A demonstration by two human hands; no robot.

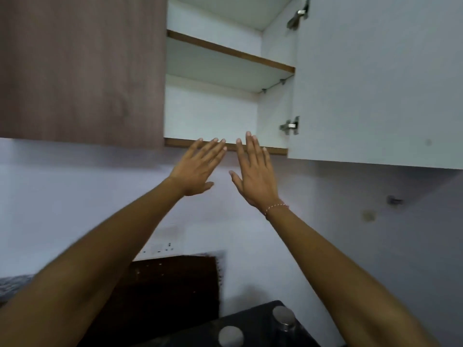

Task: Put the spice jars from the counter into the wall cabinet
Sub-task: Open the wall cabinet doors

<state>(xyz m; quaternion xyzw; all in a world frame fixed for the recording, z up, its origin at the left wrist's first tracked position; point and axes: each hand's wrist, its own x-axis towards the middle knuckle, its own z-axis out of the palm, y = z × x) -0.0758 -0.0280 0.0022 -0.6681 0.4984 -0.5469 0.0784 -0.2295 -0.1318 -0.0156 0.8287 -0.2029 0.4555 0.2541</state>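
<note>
The wall cabinet [225, 146] hangs open above me, its white interior bare on both visible shelves. My left hand [198, 169] and my right hand [255, 174] are both raised just below the cabinet's bottom edge, palms forward, fingers spread, holding nothing. The right fingertips overlap the lower shelf's front edge. Two spice jars with silver lids, one [230, 336] and another [283, 316], stand on the dark counter [255, 319] at the bottom of the view, far below both hands.
The cabinet's right door [375, 78] is swung open, white inside, with two metal hinges. A closed brown door [80, 68] sits to the left. A wall socket [162, 247] and a dark backsplash panel [175, 284] lie below.
</note>
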